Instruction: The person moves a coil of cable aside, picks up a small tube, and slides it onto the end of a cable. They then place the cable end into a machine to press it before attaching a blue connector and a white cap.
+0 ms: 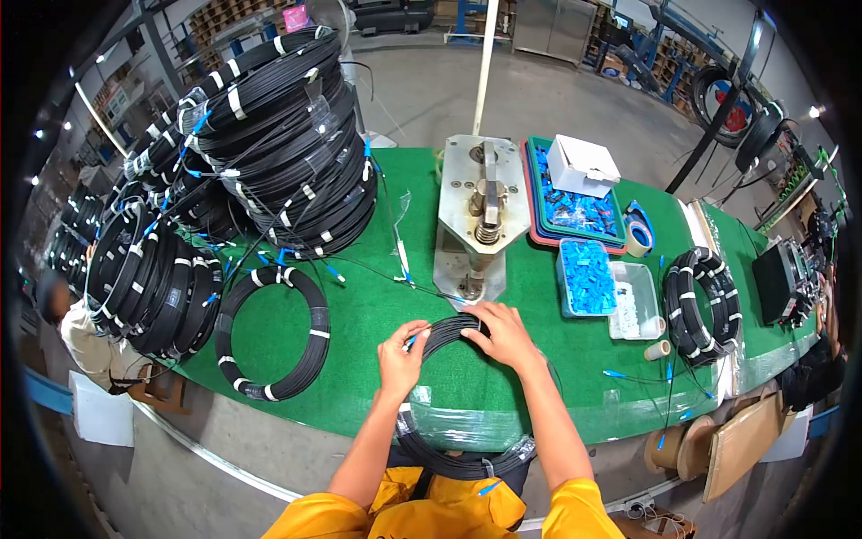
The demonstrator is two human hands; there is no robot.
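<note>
A coil of black cable point(440, 463) stands at the table's front edge, its lower part against my yellow top and its upper part between my hands. My left hand point(400, 361) is closed in a pinch on a small white and blue cable connector point(412, 341), at the coil's upper left. My right hand point(505, 338) is wrapped over the coil's upper right, thumb on the near side. Just beyond my hands is a metal hand press point(485, 202), with a thin black cable running to its base from the left. One more blue connector point(490, 489) hangs near my lap.
Tall stacks of black cable coils point(296, 171) fill the left, with a single coil point(274, 332) lying nearer. Right of the press are a blue parts tub point(588, 280), a clear tub of white parts point(642, 323), a white box point(584, 167) and a tied coil bundle point(703, 305).
</note>
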